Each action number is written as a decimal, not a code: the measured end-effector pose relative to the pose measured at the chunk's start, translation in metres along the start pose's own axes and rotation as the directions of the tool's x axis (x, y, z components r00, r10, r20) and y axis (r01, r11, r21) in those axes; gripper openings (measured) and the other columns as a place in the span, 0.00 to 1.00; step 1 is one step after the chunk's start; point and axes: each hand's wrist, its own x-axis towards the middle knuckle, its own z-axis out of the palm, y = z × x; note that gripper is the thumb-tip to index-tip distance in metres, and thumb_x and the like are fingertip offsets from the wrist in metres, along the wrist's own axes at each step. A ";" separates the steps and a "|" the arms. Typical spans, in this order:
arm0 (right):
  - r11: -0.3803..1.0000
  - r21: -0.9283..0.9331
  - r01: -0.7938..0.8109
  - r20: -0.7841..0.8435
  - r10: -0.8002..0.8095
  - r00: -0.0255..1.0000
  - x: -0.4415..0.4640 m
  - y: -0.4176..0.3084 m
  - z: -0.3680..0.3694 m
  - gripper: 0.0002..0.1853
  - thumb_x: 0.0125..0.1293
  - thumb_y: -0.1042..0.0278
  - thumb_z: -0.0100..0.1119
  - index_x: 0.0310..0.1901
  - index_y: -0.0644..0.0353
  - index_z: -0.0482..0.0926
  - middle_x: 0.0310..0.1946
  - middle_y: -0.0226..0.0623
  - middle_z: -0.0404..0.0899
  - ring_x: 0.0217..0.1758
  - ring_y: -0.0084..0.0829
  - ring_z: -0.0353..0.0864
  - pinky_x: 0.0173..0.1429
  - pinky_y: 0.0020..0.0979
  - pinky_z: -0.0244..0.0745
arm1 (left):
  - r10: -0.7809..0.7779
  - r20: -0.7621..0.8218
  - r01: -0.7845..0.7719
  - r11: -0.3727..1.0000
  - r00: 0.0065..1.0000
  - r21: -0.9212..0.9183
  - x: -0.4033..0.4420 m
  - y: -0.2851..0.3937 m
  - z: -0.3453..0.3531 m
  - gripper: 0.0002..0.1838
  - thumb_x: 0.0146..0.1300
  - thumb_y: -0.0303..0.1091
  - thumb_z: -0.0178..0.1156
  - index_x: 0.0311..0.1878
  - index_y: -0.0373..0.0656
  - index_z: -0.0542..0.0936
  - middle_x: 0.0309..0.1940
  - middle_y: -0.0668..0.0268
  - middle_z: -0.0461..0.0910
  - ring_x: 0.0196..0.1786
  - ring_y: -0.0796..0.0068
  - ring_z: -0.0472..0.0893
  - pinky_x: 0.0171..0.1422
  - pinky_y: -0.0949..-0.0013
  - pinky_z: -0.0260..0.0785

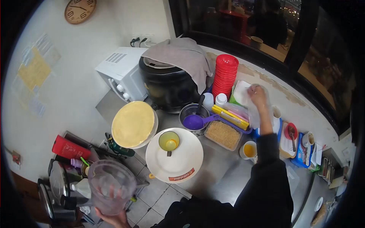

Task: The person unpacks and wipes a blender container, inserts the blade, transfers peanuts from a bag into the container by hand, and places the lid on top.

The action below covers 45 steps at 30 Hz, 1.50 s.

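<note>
At the lower left, my left hand (114,216) grips a clear plastic tub (112,178) from below, its fingers showing through the wall. My right hand (258,95) reaches far across the counter to a pack of white paper (242,92) with a green wrapper. Its fingers are bent together at the paper; what they pinch is too small to name. Translucent plastic (266,114) hangs around that wrist. Just left of the hand stands a tall stack of red bowls (226,74). White bottles (221,100) stand below the stack.
A white plate (173,161) holds a small bowl (169,141) of yellowish liquid. Nearby are a yellow-topped tub (134,124), a purple scoop (194,122) in a metal pot, a crumb container (223,135), a cup (249,150), a black cooker (171,87) and a white microwave (125,74).
</note>
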 end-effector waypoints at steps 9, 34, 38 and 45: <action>0.140 0.725 -0.674 0.641 -0.494 0.587 -0.263 -0.136 -0.065 0.66 0.32 0.67 0.82 0.73 0.51 0.47 0.72 0.35 0.49 0.72 0.36 0.54 0.71 0.40 0.56 | -0.843 0.525 0.929 0.093 -0.118 0.357 0.019 -0.177 0.142 0.35 0.71 0.52 0.44 0.76 0.57 0.44 0.70 0.45 0.54 0.63 0.47 0.68 0.65 0.48 0.62; 0.784 0.443 -0.436 0.214 0.380 0.900 -0.414 -0.026 -0.012 0.52 0.41 0.66 0.77 0.67 0.59 0.56 0.62 0.47 0.62 0.66 0.44 0.63 0.68 0.40 0.61 | -0.316 0.948 -0.826 0.542 -0.031 0.154 0.034 -0.415 0.418 0.06 0.57 0.29 0.55 0.32 0.40 0.82 0.28 0.53 0.82 0.33 0.53 0.82 0.40 0.58 0.74; 0.912 0.255 -0.321 0.032 0.324 0.946 -0.420 -0.005 -0.020 0.43 0.41 0.71 0.72 0.63 0.60 0.64 0.59 0.50 0.69 0.62 0.50 0.68 0.65 0.42 0.65 | -0.409 0.910 -0.919 0.332 0.064 0.214 0.052 -0.442 0.450 0.07 0.47 0.34 0.66 0.27 0.40 0.84 0.29 0.52 0.83 0.34 0.53 0.83 0.43 0.58 0.75; 0.920 0.128 -0.371 -0.043 0.379 0.924 -0.414 -0.007 -0.057 0.43 0.40 0.74 0.72 0.63 0.59 0.64 0.59 0.49 0.69 0.62 0.49 0.69 0.64 0.42 0.65 | -0.502 0.859 -0.909 0.308 0.095 0.280 0.066 -0.452 0.457 0.11 0.40 0.38 0.72 0.22 0.41 0.85 0.22 0.57 0.82 0.27 0.62 0.83 0.39 0.64 0.76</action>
